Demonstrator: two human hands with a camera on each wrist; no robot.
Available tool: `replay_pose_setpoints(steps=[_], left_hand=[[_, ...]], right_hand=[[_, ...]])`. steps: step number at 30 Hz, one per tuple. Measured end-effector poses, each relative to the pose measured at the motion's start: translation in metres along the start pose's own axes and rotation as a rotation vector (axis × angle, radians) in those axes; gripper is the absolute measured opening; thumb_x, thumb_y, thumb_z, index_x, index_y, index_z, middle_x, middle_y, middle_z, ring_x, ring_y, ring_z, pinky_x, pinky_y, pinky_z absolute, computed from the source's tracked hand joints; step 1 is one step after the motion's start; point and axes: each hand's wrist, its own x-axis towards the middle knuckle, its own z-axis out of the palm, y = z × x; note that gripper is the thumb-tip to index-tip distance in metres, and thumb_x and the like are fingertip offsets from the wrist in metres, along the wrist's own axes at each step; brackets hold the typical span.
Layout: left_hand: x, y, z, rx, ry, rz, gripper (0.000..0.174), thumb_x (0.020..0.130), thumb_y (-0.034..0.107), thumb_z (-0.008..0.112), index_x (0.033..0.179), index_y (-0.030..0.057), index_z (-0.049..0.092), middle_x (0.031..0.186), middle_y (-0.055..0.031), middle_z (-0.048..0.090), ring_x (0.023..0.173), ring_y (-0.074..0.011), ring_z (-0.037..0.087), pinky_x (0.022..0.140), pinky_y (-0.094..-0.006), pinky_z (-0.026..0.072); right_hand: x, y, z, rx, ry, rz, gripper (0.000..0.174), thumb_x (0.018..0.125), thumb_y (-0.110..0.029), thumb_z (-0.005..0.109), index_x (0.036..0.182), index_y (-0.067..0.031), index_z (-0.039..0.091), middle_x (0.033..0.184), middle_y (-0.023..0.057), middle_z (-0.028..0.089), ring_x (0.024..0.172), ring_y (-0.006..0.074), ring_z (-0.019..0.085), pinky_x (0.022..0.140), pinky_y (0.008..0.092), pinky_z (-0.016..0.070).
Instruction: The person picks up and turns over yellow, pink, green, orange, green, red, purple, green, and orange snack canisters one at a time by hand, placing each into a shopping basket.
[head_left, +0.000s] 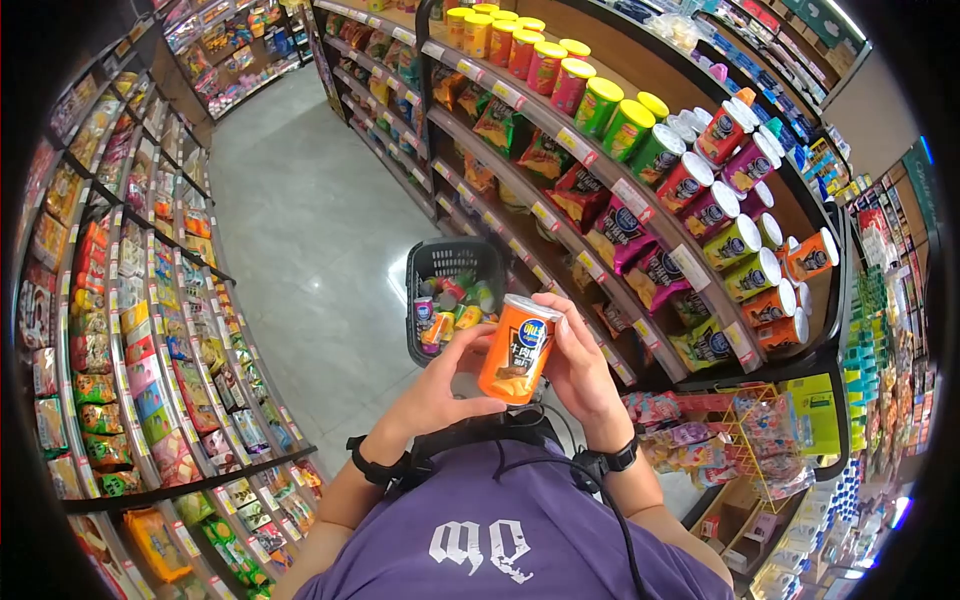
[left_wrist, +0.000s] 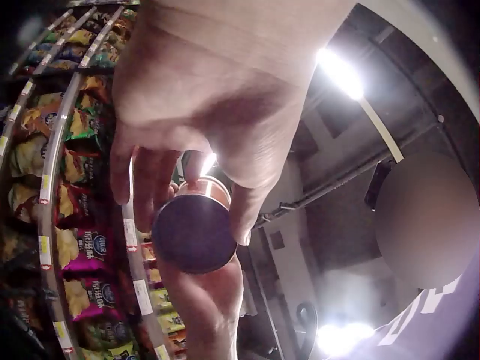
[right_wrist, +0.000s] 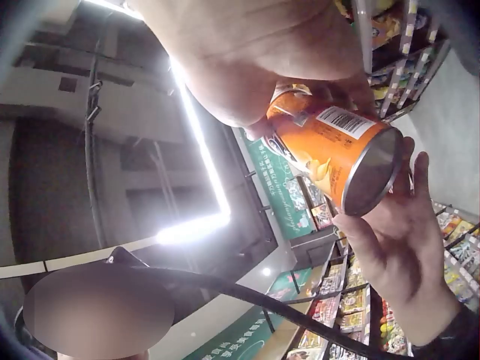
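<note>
An orange can of chips [head_left: 520,355] with a pale lid stands tilted in front of the chest, label side up in the head view. My left hand [head_left: 445,385] holds it from the left near the base, thumb along the lower edge. From the other side my right hand [head_left: 583,370] grips it near the lid. The left wrist view looks at the can's dark round bottom [left_wrist: 193,234]. In the right wrist view, a barcode shows on the can's side [right_wrist: 326,146]. Fingers behind the can are partly hidden.
A black shopping basket [head_left: 412,300] with several snack packs and cans stands on the grey floor [head_left: 300,230] just beyond the hands. Shelves of chip cans [head_left: 690,180] and bags rise at the right. Another snack shelf [head_left: 150,340] runs along the left. A black cable [head_left: 610,500] hangs across the shirt.
</note>
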Motion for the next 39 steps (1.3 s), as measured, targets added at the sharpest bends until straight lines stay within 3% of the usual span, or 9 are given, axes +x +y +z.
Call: replay_pose_setpoints(steps=[7,13,18,19,20,23,26,27,39], left_hand=[[-0.006,-0.007,-0.004,-0.004,-0.005,-0.022,0.092,0.079,0.02,0.088,0.153,0.0062,0.035,0.134,-0.0117,0.059,0.122,-0.0235,0.061,0.108,-0.039,0.0443],[-0.009,-0.013,-0.009,-0.045,-0.016,-0.082,0.096,0.082,0.022,0.087,0.157,0.0068,0.031,0.144,-0.0138,0.054,0.128,-0.0248,0.058,0.111,-0.039,0.0423],[-0.013,-0.021,-0.001,-0.192,0.034,-0.102,0.092,0.089,0.028,0.08,0.16,0.0047,0.025,0.152,-0.0156,0.047,0.134,-0.0263,0.054,0.111,-0.0408,0.0425],[-0.014,-0.026,0.002,-0.225,0.074,-0.091,0.088,0.094,0.034,0.074,0.16,0.0041,0.024,0.154,-0.0162,0.044,0.135,-0.0271,0.053,0.111,-0.0422,0.0435],[-0.013,-0.03,0.004,-0.226,0.078,-0.097,0.088,0.094,0.034,0.074,0.16,0.0041,0.024,0.154,-0.0162,0.044,0.135,-0.0271,0.053,0.111,-0.0422,0.0435],[-0.011,-0.031,-0.005,-1.034,0.198,-0.137,0.08,0.1,0.065,0.043,0.15,0.0022,0.04,0.123,-0.0215,0.062,0.103,-0.0332,0.067,0.087,-0.042,0.0548],[-0.009,-0.033,-0.016,-1.33,0.098,0.068,0.072,0.103,0.06,0.037,0.142,0.0012,0.05,0.112,-0.0241,0.066,0.085,-0.0359,0.069,0.075,-0.0414,0.056],[-0.012,-0.03,-0.017,-1.337,0.175,-0.011,0.071,0.101,0.061,0.041,0.14,0.002,0.051,0.107,-0.0225,0.067,0.077,-0.0342,0.068,0.066,-0.0401,0.0545],[-0.014,-0.04,-0.019,-1.408,0.232,-0.052,0.067,0.103,0.058,0.04,0.142,0.0047,0.05,0.109,-0.0207,0.065,0.077,-0.0307,0.068,0.067,-0.0374,0.0557]], right_hand=[[-0.001,0.006,0.001,-0.009,-0.01,0.004,0.052,0.106,-0.04,0.054,0.149,-0.0119,0.042,0.139,0.0078,0.056,0.128,0.0209,0.055,0.107,0.042,0.0449],[-0.001,0.003,0.006,0.007,0.016,0.013,0.067,0.105,-0.037,0.056,0.161,-0.013,0.028,0.148,0.0102,0.051,0.134,0.0239,0.051,0.111,0.0441,0.0415],[-0.004,0.0,0.012,-0.203,0.012,-0.096,0.077,0.098,-0.009,0.061,0.163,-0.01,0.02,0.161,0.0172,0.034,0.144,0.029,0.04,0.119,0.0431,0.0315],[-0.005,0.001,0.013,-0.233,-0.002,-0.102,0.08,0.095,-0.004,0.063,0.162,-0.0102,0.02,0.165,0.0182,0.028,0.142,0.0322,0.044,0.113,0.0431,0.0419],[-0.007,-0.003,0.015,-0.229,-0.001,-0.096,0.08,0.095,-0.004,0.063,0.162,-0.0102,0.02,0.165,0.0182,0.028,0.142,0.0322,0.044,0.113,0.0431,0.0419],[-0.01,-0.013,0.019,-0.132,-0.075,-0.013,0.064,0.098,-0.008,0.06,0.156,-0.0071,0.034,0.16,0.0175,0.039,0.129,0.0311,0.059,0.089,0.0367,0.0582],[-0.009,-0.007,0.012,-0.233,-0.158,0.058,0.056,0.099,-0.011,0.06,0.152,-0.0047,0.042,0.152,0.0158,0.05,0.126,0.0294,0.061,0.091,0.037,0.0571],[-0.009,-0.004,0.011,-0.219,-0.18,0.086,0.05,0.099,-0.012,0.061,0.148,-0.0033,0.049,0.147,0.0143,0.055,0.125,0.0272,0.062,0.091,0.0358,0.0569],[-0.001,0.003,0.005,-0.3,-0.209,0.22,0.039,0.103,-0.012,0.057,0.141,-0.003,0.056,0.139,0.013,0.063,0.117,0.0229,0.067,0.091,0.0341,0.0559]])
